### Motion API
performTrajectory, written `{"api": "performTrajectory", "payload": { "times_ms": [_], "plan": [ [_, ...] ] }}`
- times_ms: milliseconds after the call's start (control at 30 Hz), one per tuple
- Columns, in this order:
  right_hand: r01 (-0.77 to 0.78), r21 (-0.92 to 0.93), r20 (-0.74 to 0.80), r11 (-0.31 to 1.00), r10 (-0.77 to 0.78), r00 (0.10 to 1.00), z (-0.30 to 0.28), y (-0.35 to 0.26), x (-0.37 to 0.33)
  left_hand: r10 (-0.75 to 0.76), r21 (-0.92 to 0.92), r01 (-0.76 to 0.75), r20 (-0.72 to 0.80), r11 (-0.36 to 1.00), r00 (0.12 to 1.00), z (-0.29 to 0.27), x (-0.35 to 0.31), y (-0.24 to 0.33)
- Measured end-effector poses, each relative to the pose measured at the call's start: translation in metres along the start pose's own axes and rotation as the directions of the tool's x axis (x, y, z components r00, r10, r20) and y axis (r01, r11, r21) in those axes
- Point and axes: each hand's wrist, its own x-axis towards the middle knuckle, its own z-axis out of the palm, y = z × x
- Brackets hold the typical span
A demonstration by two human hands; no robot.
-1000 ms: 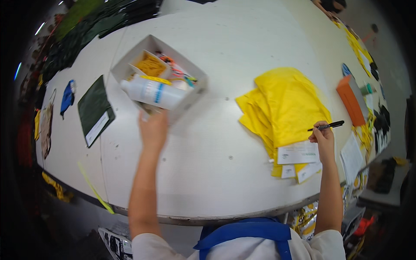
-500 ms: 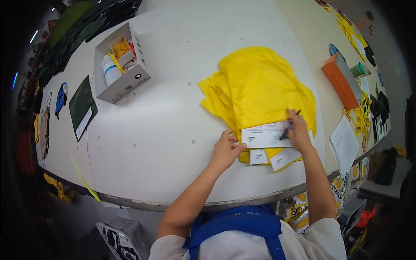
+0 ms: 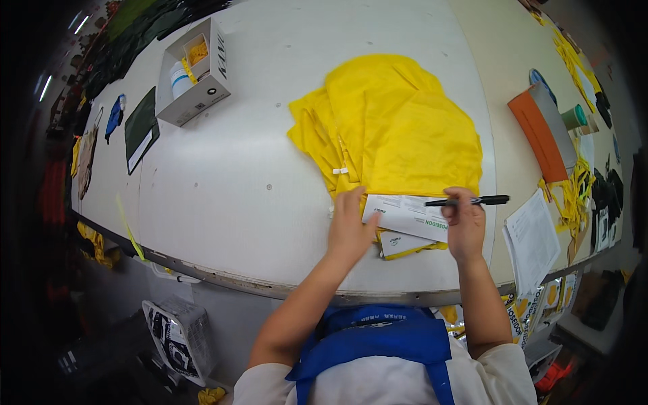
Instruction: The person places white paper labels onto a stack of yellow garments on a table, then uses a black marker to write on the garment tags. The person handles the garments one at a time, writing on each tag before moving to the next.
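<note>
A stack of folded yellow fabric pieces [image 3: 412, 128] lies on the white table in front of me. Along its near edge is a white printed card [image 3: 405, 214], and a second white card [image 3: 399, 243] shows partly beneath it. My left hand [image 3: 349, 226] rests at the card's left end, fingers stretched out and thumb apart, holding nothing. A black pen [image 3: 496, 200] lies crosswise in the closed fingers of my right hand [image 3: 466, 226], over the right part of the card. That hand hides part of the card's right end.
At the far left stands a grey open box [image 3: 196, 98] with a bottle and yellow items, beside a dark green pouch [image 3: 143, 131]. To the right are an orange box [image 3: 540, 135], a green roll [image 3: 574, 117], yellow cords [image 3: 577, 196] and paper sheets [image 3: 532, 236].
The pen has swung from slanting down over the card to nearly level in my right hand. My left fingers have straightened. The whole view has shifted.
</note>
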Motion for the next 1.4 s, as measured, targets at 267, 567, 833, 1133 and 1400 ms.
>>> {"api": "performTrajectory", "payload": {
  "times_ms": [267,567,833,1133,1400],
  "plan": [
    [-0.239,0.001,0.209,0.971,0.233,0.95,0.029,0.017,-0.015,0.141,-0.311,-0.023,0.363,0.95,0.921,-0.029,-0.016,0.026],
    [0.59,-0.582,0.582,0.559,-0.221,0.783,0.023,0.037,0.048,-0.136,-0.588,0.74,0.745,0.328,0.653,-0.041,-0.045,-0.047],
    [0.505,-0.653,0.511,0.565,-0.163,0.844,0.028,0.07,0.057,-0.411,-0.345,0.547,0.394,0.762,0.822,-0.004,-0.02,-0.049],
    [0.271,-0.534,0.412,0.801,-0.034,0.911,0.063,0.074,0.018,-0.511,-0.37,0.673,0.448,0.64,0.733,0.007,-0.031,-0.064],
    [0.422,-0.555,0.507,0.717,-0.11,0.855,0.067,0.085,0.022,-0.515,-0.398,0.698,0.478,0.595,0.711,0.007,-0.033,-0.068]
  ]
}}
